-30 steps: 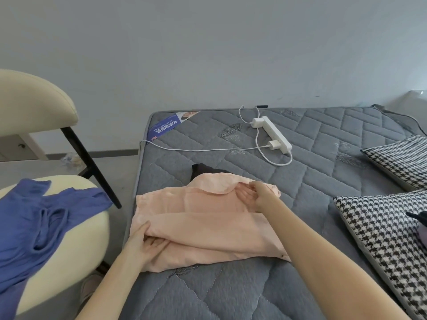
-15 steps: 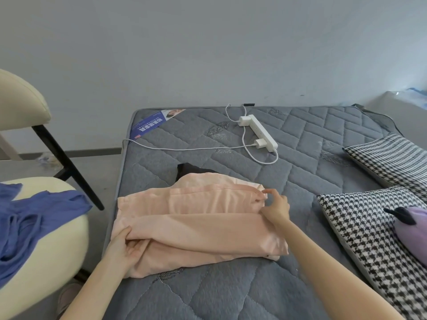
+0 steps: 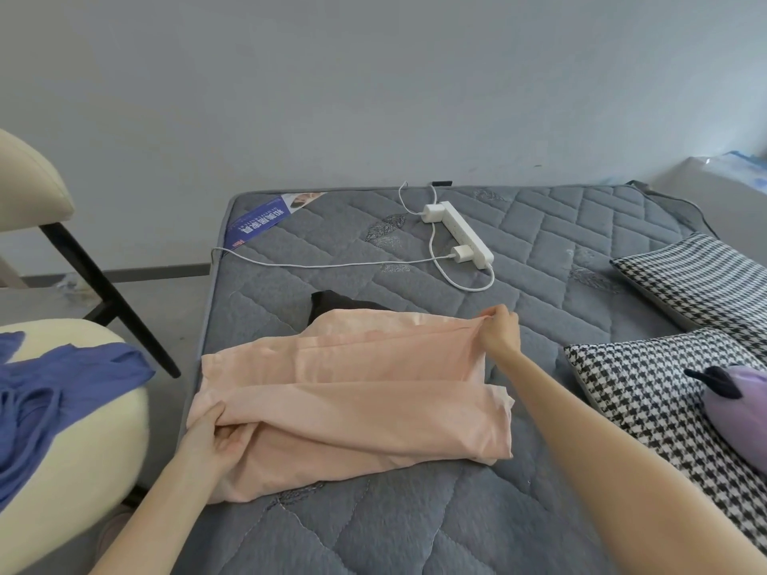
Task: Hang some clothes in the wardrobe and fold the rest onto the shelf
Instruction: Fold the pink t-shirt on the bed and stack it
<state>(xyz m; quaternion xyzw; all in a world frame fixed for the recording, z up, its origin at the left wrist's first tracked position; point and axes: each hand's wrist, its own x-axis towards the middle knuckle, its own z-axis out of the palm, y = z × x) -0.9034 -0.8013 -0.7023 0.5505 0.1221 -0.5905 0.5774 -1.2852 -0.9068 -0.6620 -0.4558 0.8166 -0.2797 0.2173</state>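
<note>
Pink garment point(image 3: 352, 404) lies spread across the near-left part of a grey quilted mattress point(image 3: 560, 242), its left end reaching the mattress's left edge, partly folded into long bands that run left to right. A person works it with both bare hands, and the step in hand appears to be the folding, not the hanging; no wardrobe or shelf is in view.

To the left, off the mattress, a cream chair point(image 3: 95, 429) carries a blue garment point(image 3: 54, 392), seemingly waiting its turn. Two houndstooth cushions point(image 3: 647, 392) sit along the mattress's right edge, a purple soft toy point(image 3: 743, 408) resting on the nearer one. Toward the far edge lies a white power strip point(image 3: 460, 234) with its cable trailing to the left edge. A dark item point(image 3: 332, 302) pokes out from under the pink cloth's far side.

The right hand point(image 3: 500, 334) is closed in a pinch on the garment's far right corner, lifting it slightly. The left hand point(image 3: 216, 437) is closed on gathered fabric at the near left end, thumb over the fold.

The next move likely calls for carrying the pinched far edge toward the near one while the left hand keeps the bands aligned, then smoothing the slippery-looking cloth before folding it shorter for the shelf.
</note>
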